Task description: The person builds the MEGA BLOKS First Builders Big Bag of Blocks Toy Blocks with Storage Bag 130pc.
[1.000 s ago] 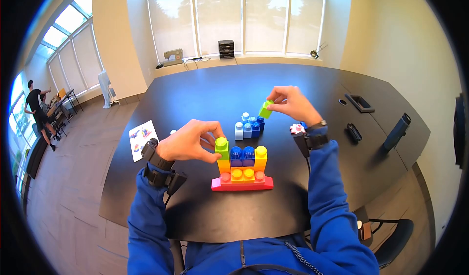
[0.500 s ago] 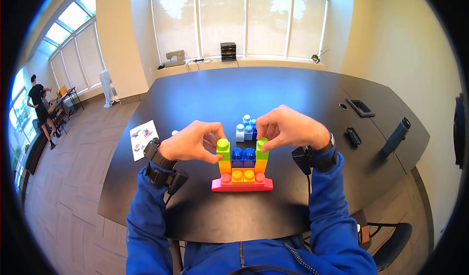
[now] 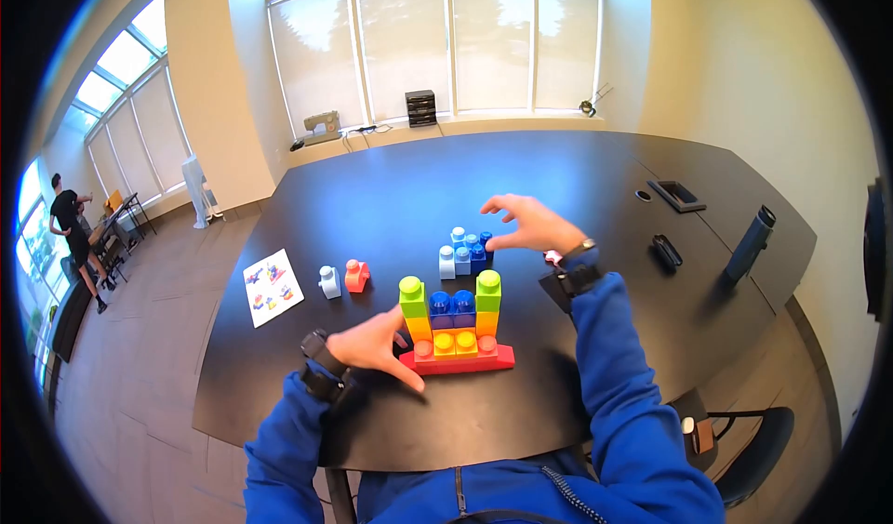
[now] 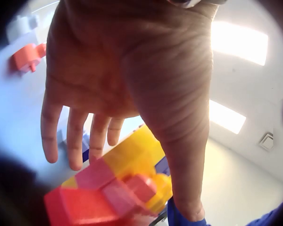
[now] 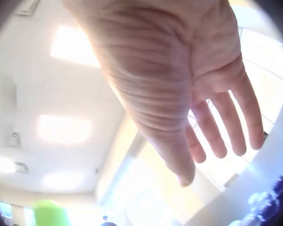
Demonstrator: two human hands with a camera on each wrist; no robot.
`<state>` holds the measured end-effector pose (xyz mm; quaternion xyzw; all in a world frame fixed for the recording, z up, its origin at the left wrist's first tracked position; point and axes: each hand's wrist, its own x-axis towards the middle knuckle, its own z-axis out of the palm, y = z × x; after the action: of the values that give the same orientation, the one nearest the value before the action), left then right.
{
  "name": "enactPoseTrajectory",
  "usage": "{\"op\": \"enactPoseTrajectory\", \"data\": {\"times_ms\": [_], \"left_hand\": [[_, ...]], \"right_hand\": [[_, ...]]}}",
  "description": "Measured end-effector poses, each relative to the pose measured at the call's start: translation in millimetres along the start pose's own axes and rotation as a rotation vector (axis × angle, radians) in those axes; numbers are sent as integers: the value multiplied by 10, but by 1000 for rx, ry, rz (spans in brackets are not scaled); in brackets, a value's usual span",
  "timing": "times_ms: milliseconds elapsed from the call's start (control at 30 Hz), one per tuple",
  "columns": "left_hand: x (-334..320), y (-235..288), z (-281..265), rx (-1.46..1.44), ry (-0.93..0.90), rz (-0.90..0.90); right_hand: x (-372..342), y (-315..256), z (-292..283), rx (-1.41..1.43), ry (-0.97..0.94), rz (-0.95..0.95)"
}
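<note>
Build (image 3: 454,342) is standing upright on table (image 3: 381,431), red base at the bottom, yellow and orange blocks above, two blue blocks sitting between side columns, green blocks topping both columns. Left hand (image 3: 372,343) is hovering or resting at the build's left side, fingers extending and spreading, thumb pointing apart along the near side of the base; can't tell if it's touching. Right hand (image 3: 535,225) is reaching behind the build, to its right, fingers bending slightly, thumb staying apart from them, near blue cluster (image 3: 462,262), which is standing behind the build. Gray block (image 3: 329,283) and red block (image 3: 356,276) are sitting behind-left of the build; card (image 3: 273,288) is lying farther left.
</note>
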<state>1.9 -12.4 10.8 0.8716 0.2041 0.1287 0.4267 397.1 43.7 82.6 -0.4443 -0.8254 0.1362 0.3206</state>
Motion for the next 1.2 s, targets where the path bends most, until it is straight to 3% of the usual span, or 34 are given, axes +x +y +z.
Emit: {"op": "enactPoseTrajectory", "data": {"times_ms": [33,67,133,367,600,667,733,800,967,1033,1067,1167,1200], "left_hand": [[57,-56,118,162,96,198],[85,-55,150,160,96,198],[112,-49,172,127,74,5],[203,-345,-4,93,240,52],[352,-685,-254,58,292,-9],[370,-671,-269,47,293,-17],[351,-667,-252,-9,300,3],[343,-705,-251,4,295,-2],[335,-606,-248,74,301,46],[281,-432,-246,-105,448,-127],[282,-476,-281,-104,448,-127],[297,-468,-365,-146,751,49],[299,-342,-381,-146,745,48]], "right_hand": [[14,234,204,-101,15,-61],[28,398,368,-203,27,-127],[55,549,591,-144,-9,-69],[66,872,752,-151,-61,-17],[33,944,828,-141,-67,-36],[35,976,830,-111,-110,52],[7,950,787,-99,-65,-7],[-23,799,640,56,-171,255],[-56,652,400,33,-238,313],[-36,538,237,55,-260,346],[-32,445,155,55,-259,346],[-52,224,-46,98,-264,320],[-50,186,-44,101,-261,325]]}}
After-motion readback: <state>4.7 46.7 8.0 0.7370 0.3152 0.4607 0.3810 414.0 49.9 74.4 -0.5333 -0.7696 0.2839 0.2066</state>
